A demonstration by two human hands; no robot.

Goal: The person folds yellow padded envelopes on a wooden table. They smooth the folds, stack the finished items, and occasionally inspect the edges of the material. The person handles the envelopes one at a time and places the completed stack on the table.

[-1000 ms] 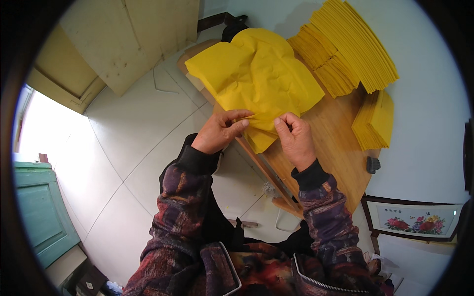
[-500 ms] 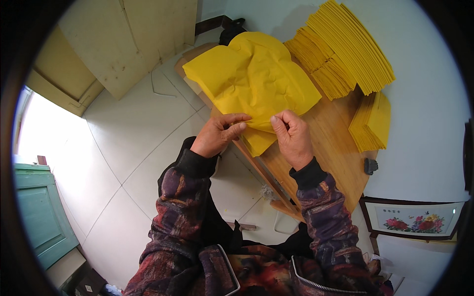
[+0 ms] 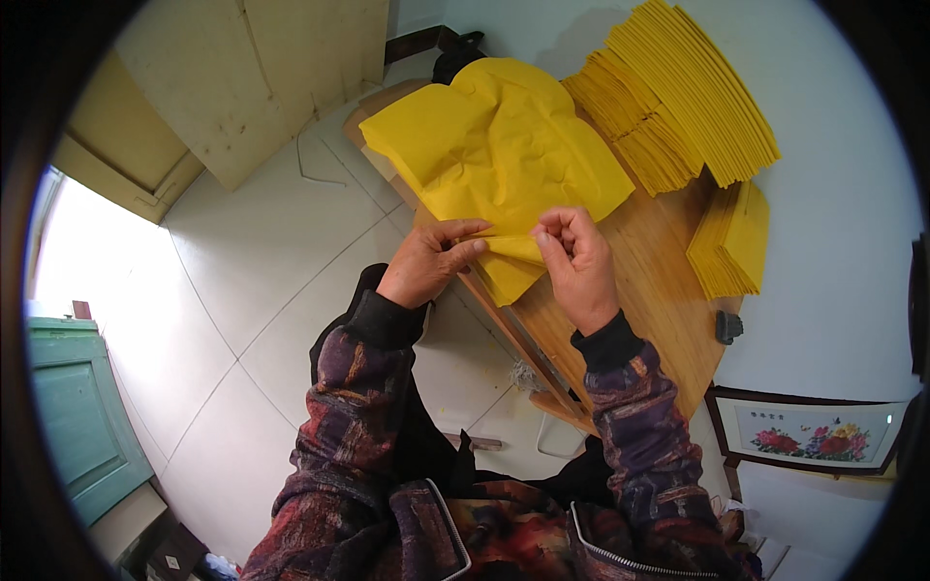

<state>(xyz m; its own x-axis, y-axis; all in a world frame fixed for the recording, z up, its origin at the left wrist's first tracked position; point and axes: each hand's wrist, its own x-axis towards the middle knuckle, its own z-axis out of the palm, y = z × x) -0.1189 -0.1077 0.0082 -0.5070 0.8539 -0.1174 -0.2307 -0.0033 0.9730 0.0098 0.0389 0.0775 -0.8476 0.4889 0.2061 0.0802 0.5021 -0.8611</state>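
Note:
A large, creased sheet of yellow paper-like material [image 3: 504, 145] spreads over the near left part of a wooden table [image 3: 630, 290]. Along its near edge a narrow strip is folded over, and a pointed flap hangs below it. My left hand [image 3: 431, 259] pinches the left end of that fold between thumb and fingers. Gripping the right end is my right hand [image 3: 578, 261], its thumb against curled fingertips. The fold stretches between both hands, just above the table's edge.
Stacks of folded yellow pieces [image 3: 693, 92] stand at the table's back right, against the wall. A smaller folded yellow stack [image 3: 728, 242] and a dark grey block [image 3: 728, 327] lie along the right edge. A framed flower picture [image 3: 814, 433] is at the right.
The folded strip between my hands has turned and now shows wider. My right hand has shifted slightly up; my left hand has hardly moved.

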